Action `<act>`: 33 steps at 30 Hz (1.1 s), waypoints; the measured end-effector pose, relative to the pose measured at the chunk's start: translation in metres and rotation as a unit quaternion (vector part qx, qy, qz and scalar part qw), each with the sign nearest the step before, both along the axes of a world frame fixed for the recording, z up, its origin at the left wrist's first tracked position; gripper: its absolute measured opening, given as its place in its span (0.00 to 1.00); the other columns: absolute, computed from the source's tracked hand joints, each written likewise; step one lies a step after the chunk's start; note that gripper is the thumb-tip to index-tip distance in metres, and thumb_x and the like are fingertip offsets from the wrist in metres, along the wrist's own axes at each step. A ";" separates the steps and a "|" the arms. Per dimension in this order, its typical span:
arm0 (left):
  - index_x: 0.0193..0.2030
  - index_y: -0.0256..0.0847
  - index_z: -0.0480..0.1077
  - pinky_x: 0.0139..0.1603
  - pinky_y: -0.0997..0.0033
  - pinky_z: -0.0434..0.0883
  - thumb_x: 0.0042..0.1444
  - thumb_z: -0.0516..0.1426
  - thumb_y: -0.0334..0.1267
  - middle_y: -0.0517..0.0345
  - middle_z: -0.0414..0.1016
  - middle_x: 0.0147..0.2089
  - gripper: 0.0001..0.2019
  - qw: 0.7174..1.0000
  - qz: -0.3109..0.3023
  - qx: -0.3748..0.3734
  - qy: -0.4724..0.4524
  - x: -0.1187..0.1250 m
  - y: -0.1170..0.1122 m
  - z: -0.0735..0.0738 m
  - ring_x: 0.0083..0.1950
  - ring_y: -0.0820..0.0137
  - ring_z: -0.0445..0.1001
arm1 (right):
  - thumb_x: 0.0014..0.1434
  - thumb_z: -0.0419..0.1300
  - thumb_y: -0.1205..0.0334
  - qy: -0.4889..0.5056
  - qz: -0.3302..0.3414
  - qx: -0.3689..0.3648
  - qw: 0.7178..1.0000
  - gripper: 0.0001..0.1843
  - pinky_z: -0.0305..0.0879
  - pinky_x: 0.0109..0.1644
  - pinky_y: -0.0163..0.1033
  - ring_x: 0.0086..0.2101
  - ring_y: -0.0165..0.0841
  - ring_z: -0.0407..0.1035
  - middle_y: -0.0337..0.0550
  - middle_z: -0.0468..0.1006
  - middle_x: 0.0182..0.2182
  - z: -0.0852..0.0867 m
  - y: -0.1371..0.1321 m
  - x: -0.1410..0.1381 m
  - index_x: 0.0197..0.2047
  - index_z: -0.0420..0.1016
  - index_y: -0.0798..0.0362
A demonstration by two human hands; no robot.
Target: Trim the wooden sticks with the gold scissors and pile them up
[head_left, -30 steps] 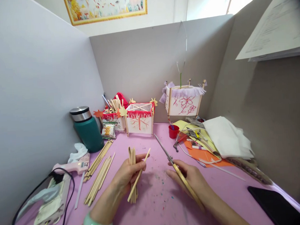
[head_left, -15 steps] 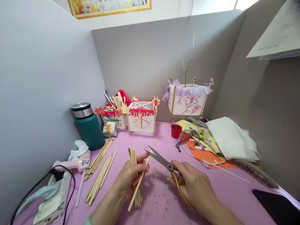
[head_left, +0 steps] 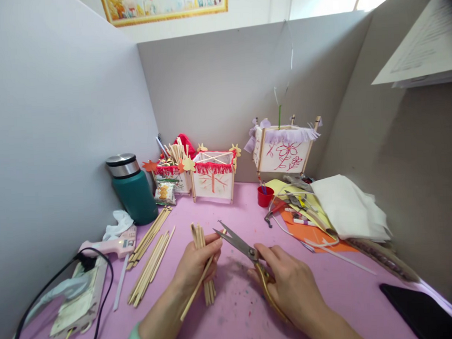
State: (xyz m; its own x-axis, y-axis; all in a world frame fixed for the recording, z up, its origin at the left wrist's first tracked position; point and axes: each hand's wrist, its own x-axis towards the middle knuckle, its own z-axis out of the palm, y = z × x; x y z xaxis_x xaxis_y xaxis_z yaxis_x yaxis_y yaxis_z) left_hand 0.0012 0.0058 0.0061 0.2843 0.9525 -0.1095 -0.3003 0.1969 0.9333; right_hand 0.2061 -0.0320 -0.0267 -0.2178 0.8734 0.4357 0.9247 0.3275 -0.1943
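My left hand (head_left: 198, 260) is closed round a bundle of thin wooden sticks (head_left: 209, 292) held nearly upright. Between its thumb and fingers, one single stick (head_left: 192, 300) slants across, its upper tip near the scissors. My right hand (head_left: 286, 279) grips gold-handled scissors (head_left: 238, 241) by the loops. Their blades are slightly apart and point left, around or beside the tip of the single stick; which of these I cannot tell. Left of my hands, two groups of loose wooden sticks (head_left: 150, 268) lie on the pink tabletop (head_left: 251, 316).
A green bottle (head_left: 134, 193), a pink glue gun (head_left: 115, 247) and a power strip (head_left: 82, 300) stand left. Decorated paper lanterns (head_left: 213, 185) line the back, one lantern (head_left: 283, 152) hanging. On the right are a red cup (head_left: 265, 197), pliers, white sheets (head_left: 349, 209) and a black phone-like slab (head_left: 419, 311).
The single stick has slid down and left through my left hand, so less of it sticks up at the blades. The scissors have shifted slightly left.
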 end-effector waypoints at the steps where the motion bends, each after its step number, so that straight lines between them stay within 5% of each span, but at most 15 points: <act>1: 0.31 0.36 0.67 0.10 0.79 0.45 0.47 0.62 0.43 0.71 0.57 0.16 0.13 1.000 0.000 0.001 0.000 0.000 0.000 0.000 0.10 0.85 0.46 | 0.59 0.54 0.54 -0.003 -0.002 0.004 1.000 0.20 0.59 0.32 0.37 0.32 0.36 0.70 0.45 0.74 0.34 0.000 0.000 0.000 0.53 0.66 0.50; 8: 0.30 0.37 0.65 0.11 0.79 0.42 0.49 0.61 0.41 0.72 0.56 0.15 0.11 1.000 0.004 0.003 -0.013 0.001 -0.003 -0.002 0.10 0.85 0.44 | 0.60 0.53 0.56 -0.014 -0.012 0.006 1.000 0.17 0.57 0.31 0.37 0.31 0.35 0.70 0.43 0.74 0.33 -0.002 0.000 -0.002 0.52 0.67 0.49; 15: 0.43 0.33 0.67 0.12 0.79 0.42 0.47 0.62 0.41 0.73 0.57 0.15 0.19 0.999 0.018 -0.015 -0.029 -0.001 -0.005 -0.001 0.11 0.85 0.44 | 0.60 0.53 0.57 0.014 -0.003 -0.003 1.000 0.14 0.55 0.29 0.35 0.26 0.33 0.69 0.40 0.74 0.29 -0.004 -0.001 -0.001 0.48 0.69 0.48; 26: 0.36 0.35 0.68 0.11 0.78 0.42 0.46 0.63 0.42 0.72 0.57 0.15 0.15 0.999 0.004 -0.006 -0.033 -0.004 -0.004 -0.002 0.10 0.85 0.44 | 0.60 0.52 0.52 0.033 0.017 -0.011 0.999 0.16 0.56 0.29 0.35 0.26 0.32 0.69 0.41 0.74 0.30 0.002 -0.003 -0.004 0.48 0.69 0.48; 33: 0.41 0.32 0.69 0.11 0.78 0.42 0.44 0.64 0.41 0.72 0.57 0.14 0.19 0.999 0.009 -0.007 -0.040 -0.006 -0.004 -0.003 0.11 0.84 0.45 | 0.61 0.51 0.56 0.044 0.017 -0.032 0.998 0.11 0.54 0.29 0.35 0.25 0.32 0.68 0.40 0.74 0.28 0.002 -0.002 -0.002 0.42 0.71 0.48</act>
